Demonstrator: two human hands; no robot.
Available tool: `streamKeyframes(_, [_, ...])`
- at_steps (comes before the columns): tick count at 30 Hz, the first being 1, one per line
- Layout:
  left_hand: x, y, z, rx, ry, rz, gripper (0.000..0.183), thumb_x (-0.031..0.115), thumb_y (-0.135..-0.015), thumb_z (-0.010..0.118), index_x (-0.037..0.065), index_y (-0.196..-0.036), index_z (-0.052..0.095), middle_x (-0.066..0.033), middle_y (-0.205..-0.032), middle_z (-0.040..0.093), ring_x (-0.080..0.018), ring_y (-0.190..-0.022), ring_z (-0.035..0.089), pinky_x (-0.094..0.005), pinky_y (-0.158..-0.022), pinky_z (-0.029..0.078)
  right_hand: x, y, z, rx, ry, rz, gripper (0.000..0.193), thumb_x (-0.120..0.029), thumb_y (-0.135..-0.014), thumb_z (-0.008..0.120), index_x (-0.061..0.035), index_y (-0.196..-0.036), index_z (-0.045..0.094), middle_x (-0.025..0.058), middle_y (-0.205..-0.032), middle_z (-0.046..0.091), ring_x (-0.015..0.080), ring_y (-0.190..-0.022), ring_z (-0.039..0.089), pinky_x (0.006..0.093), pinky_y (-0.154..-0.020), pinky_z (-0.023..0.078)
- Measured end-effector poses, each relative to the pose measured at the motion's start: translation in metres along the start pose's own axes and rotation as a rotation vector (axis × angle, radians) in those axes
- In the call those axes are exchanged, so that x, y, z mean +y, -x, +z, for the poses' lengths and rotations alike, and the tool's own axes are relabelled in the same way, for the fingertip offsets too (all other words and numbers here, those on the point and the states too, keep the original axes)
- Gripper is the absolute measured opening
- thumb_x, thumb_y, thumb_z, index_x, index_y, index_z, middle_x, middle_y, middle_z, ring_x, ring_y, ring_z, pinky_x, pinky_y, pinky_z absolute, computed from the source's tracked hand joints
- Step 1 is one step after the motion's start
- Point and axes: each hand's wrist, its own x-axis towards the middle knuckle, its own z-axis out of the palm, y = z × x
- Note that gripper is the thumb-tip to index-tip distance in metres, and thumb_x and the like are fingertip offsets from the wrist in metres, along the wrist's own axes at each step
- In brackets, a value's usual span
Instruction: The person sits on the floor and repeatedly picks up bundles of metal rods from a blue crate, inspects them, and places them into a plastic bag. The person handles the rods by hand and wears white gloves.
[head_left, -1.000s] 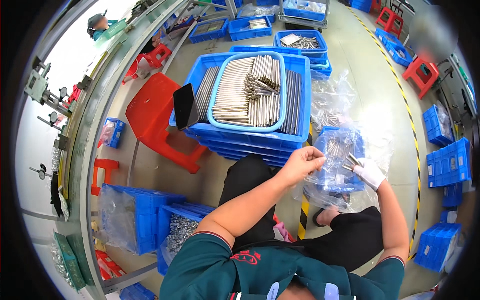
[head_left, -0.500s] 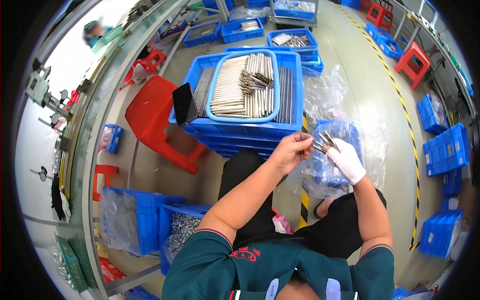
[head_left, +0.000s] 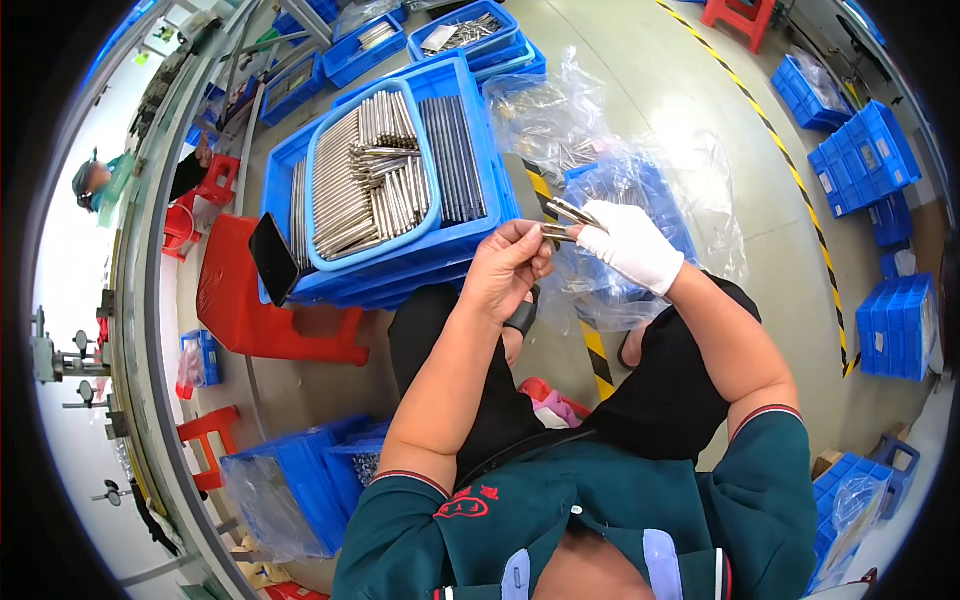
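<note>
My right hand (head_left: 632,245), in a white glove, grips a small bunch of short metal rods (head_left: 566,213). My bare left hand (head_left: 512,264) pinches the end of one rod from that bunch, right beside the glove. Both hands hover over a blue crate lined with clear plastic (head_left: 640,190). Ahead on the left, a light-blue oval tray (head_left: 330,150) full of the same metal rods rests on a stack of blue crates (head_left: 380,275). A dark phone (head_left: 272,258) leans on the stack's left corner.
A red plastic stool (head_left: 250,310) stands left of the stack. More blue crates (head_left: 860,160) lie at the right, at the top and at the lower left (head_left: 300,480). A yellow-black floor stripe (head_left: 780,140) runs diagonally. Another person (head_left: 95,180) sits far left.
Both hands have come up and closer together over the lined crate. The left hand now pinches a rod out of the bunch held by the gloved right hand.
</note>
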Motion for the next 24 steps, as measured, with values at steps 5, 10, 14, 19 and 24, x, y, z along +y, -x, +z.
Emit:
streamKeyframes(5, [0.003, 0.005, 0.007, 0.095, -0.335, 0.126, 0.011, 0.008, -0.085, 0.066, 0.002, -0.091, 0.060, -0.0077, -0.077, 0.063, -0.0119, -0.064, 0.056, -0.0247, -0.061, 0.044, -0.006, 0.002, -0.002, -0.019, 0.136, -0.012, 0.028, -0.032, -0.087, 0.055, -0.0042, -0.083, 0.055, 0.0184, -0.073, 0.057, 0.0370, -0.072, 0.057, 0.0419, -0.063, 0.043])
streamKeyframes(10, [0.003, 0.006, 0.006, 0.020, -0.246, 0.079, 0.013, 0.005, -0.083, 0.067, 0.000, -0.093, 0.060, -0.0093, -0.078, 0.064, -0.0128, -0.065, 0.058, -0.0250, -0.061, 0.046, -0.006, 0.003, -0.001, -0.007, 0.048, -0.026, 0.024, -0.026, -0.086, 0.058, -0.0024, -0.087, 0.058, 0.0172, -0.070, 0.054, 0.0322, -0.064, 0.053, 0.0374, -0.060, 0.042])
streamKeyframes(14, [0.002, 0.006, 0.011, 0.085, -0.340, 0.116, 0.013, 0.007, -0.084, 0.067, -0.001, -0.092, 0.061, -0.0086, -0.077, 0.064, -0.0115, -0.063, 0.057, -0.0235, -0.059, 0.045, -0.003, 0.007, 0.001, 0.025, 0.030, -0.013, 0.024, -0.026, -0.086, 0.059, -0.0024, -0.087, 0.058, 0.0172, -0.070, 0.054, 0.0319, -0.064, 0.053, 0.0372, -0.060, 0.042])
streamKeyframes(19, [0.003, 0.008, 0.011, 0.150, -0.364, 0.194, 0.013, 0.010, -0.085, 0.067, -0.001, -0.090, 0.062, -0.0059, -0.072, 0.061, -0.0089, -0.059, 0.052, -0.0213, -0.056, 0.042, -0.003, 0.008, -0.010, 0.042, -0.004, 0.023, 0.024, -0.026, -0.086, 0.059, -0.0022, -0.085, 0.057, 0.0174, -0.070, 0.054, 0.0329, -0.065, 0.053, 0.0378, -0.061, 0.042])
streamKeyframes(24, [-0.001, 0.005, 0.013, 0.104, -0.277, 0.166, 0.012, 0.011, -0.085, 0.068, 0.001, -0.087, 0.062, -0.0004, -0.067, 0.054, -0.0069, -0.056, 0.044, -0.0212, -0.053, 0.036, -0.003, 0.010, -0.006, -0.028, 0.106, -0.035, 0.026, -0.029, -0.086, 0.056, -0.0030, -0.084, 0.057, 0.0176, -0.070, 0.055, 0.0348, -0.067, 0.055, 0.0392, -0.061, 0.042])
